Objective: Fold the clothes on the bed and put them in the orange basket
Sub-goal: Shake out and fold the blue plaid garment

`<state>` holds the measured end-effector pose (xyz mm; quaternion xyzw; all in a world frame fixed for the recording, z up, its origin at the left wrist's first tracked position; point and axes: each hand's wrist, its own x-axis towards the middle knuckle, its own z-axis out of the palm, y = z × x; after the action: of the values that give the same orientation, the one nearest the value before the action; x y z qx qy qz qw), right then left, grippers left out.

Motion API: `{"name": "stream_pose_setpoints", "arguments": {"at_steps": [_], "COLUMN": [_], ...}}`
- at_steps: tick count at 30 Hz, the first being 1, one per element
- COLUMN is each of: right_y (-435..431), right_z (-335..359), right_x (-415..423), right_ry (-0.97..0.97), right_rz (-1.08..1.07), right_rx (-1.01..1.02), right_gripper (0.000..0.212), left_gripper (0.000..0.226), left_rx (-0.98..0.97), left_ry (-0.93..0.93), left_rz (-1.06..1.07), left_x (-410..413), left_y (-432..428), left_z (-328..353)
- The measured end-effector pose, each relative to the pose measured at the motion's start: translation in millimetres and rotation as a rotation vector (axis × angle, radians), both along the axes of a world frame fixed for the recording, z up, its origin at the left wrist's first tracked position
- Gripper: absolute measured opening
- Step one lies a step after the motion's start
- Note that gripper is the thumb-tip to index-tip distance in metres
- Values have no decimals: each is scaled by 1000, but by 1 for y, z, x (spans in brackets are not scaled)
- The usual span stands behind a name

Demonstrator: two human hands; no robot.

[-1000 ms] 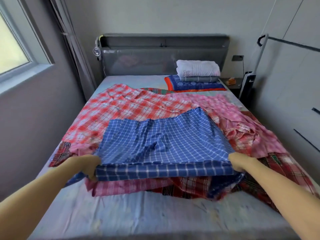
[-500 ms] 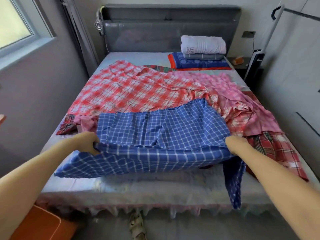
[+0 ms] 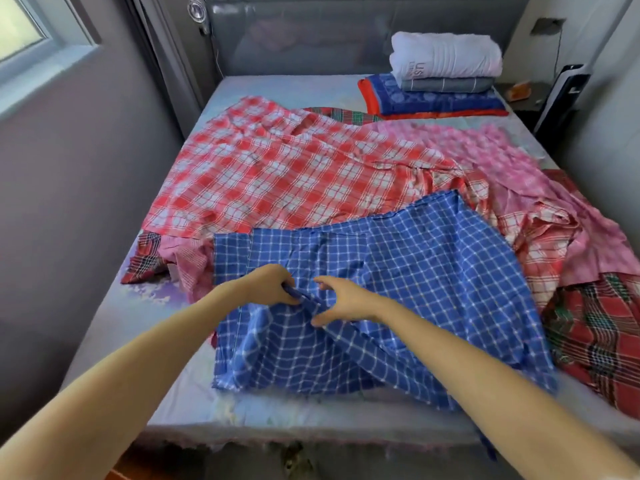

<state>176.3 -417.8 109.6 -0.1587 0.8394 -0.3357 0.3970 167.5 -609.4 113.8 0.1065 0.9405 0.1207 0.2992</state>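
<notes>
Blue checked cloth [image 3: 398, 271] is spread at the near middle of the bed [image 3: 114, 327], with its near edge bunched and partly hung over the bed's near side. A folded edge of it is pinched in the left grip [image 3: 273, 284]. The right grip [image 3: 341, 301] is held open just beside it, thumb and fingers spread apart and resting on the same cloth. Red-and-white checked cloth [image 3: 277, 174] is laid behind it, far left. Pink checked cloth [image 3: 502, 157] is seen far right, dark red tartan cloth [image 3: 595, 334] near right. A white folded towel [image 3: 446, 55] is stacked on a blue-and-orange blanket [image 3: 436, 102] by the headboard [image 3: 311, 39]. An orange object [image 3: 119, 472] is cut off at the near-left floor; it cannot be identified.
</notes>
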Motion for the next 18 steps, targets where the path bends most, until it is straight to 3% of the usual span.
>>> {"name": "stream_pose_setpoints", "arguments": {"at_steps": [1,3,6,9,14,16,18], "right_y": [-25,-56,-67,-49,-46,-63,-83], "right_z": [-4,-14,-29,-35,-45,-46,-41], "right_x": [-5,-15,-41,-74,-125,-140,-151], "right_ry": [-19,2,71,29,-41,-50,-81], "right_rz": [-25,-52,-26,-8,180,213,171], "right_rx": [-53,-81,-27,-10,133,71,-58], "right_gripper": [68,17,34,37,14,25,37], "left_gripper": [33,32,34,40,27,30,19], "left_rx": [32,96,198,220,470,542,533], "left_ry": [0,-28,-119,-186,-197,-151,-92], "left_rz": [8,24,92,156,543,629,608], "left_x": [-10,-22,-35,-38,-54,-74,-90], "left_y": [-2,-10,-39,-70,-93,-90,-86], "left_z": [-3,-6,-13,-24,-36,-38,-36]}}
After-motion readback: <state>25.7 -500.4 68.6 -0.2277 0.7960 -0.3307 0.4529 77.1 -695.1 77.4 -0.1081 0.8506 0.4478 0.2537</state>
